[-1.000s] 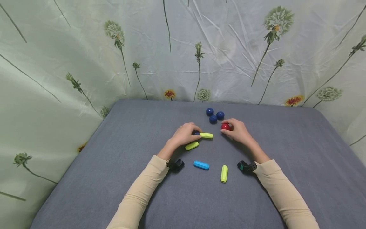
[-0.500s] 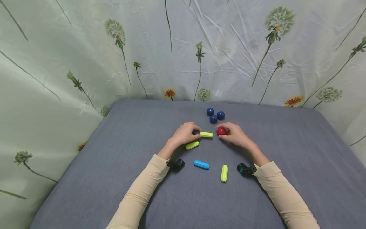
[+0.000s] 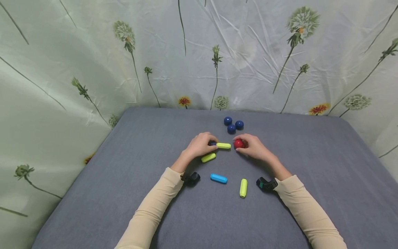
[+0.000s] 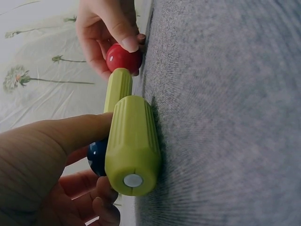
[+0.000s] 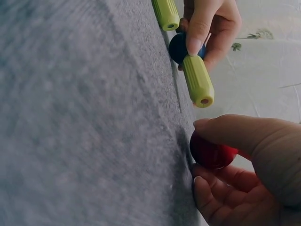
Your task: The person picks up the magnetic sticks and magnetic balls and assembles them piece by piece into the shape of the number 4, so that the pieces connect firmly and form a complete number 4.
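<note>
My left hand (image 3: 199, 145) pinches a dark blue ball (image 5: 178, 47) between thumb and fingers. A yellow-green ribbed rod (image 3: 224, 146) extends rightward from that ball, its near end against it. In my right hand (image 3: 255, 147) is a glossy red ball (image 3: 238, 144), held by thumb and fingertips just right of the rod's free end. The right wrist view shows a small gap between that end, which has a round inset (image 5: 204, 100), and the red ball. A second yellow-green rod (image 4: 134, 146) lies on the cloth just below my left hand.
Three dark blue balls (image 3: 231, 129) sit grouped beyond my hands. Nearer to me, between the forearms, lie a bright blue rod (image 3: 218, 178) and another yellow-green rod (image 3: 243, 188). The grey cloth surface (image 3: 298, 148) ends at a flower-printed curtain (image 3: 174, 69).
My right hand has moved left and slightly toward me with the red ball, closer to the rod's free end. My left hand, with the blue ball and rod, has stayed nearly still.
</note>
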A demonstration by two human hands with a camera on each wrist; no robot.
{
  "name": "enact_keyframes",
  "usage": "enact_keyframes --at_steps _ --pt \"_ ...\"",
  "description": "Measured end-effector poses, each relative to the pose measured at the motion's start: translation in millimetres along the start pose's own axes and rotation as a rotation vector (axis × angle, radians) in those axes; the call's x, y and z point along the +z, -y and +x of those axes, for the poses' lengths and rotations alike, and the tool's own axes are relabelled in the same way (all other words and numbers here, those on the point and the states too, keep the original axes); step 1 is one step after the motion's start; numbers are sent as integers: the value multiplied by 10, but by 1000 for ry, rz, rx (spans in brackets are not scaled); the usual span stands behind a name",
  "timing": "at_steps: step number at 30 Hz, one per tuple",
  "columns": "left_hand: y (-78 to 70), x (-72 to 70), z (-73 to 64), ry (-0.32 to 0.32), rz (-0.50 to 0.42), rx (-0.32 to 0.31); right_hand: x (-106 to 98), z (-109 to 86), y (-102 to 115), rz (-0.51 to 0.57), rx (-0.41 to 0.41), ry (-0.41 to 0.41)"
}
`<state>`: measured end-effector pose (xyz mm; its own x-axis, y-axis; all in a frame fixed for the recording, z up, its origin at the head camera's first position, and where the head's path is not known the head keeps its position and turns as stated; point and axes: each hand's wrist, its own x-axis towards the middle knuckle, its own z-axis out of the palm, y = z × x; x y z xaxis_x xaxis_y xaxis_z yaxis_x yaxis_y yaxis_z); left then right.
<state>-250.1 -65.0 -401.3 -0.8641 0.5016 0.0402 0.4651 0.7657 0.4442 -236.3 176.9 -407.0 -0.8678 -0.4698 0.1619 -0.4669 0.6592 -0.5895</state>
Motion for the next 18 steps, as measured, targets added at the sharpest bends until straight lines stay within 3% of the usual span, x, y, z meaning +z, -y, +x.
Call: enact_keyframes --at_steps 9,18 --pt "-8 -9 2 -3 8 -4 25 5 18 -15 -25 13" --pt "-9 -7 8 0 12 -18 54 11 60 19 2 39"
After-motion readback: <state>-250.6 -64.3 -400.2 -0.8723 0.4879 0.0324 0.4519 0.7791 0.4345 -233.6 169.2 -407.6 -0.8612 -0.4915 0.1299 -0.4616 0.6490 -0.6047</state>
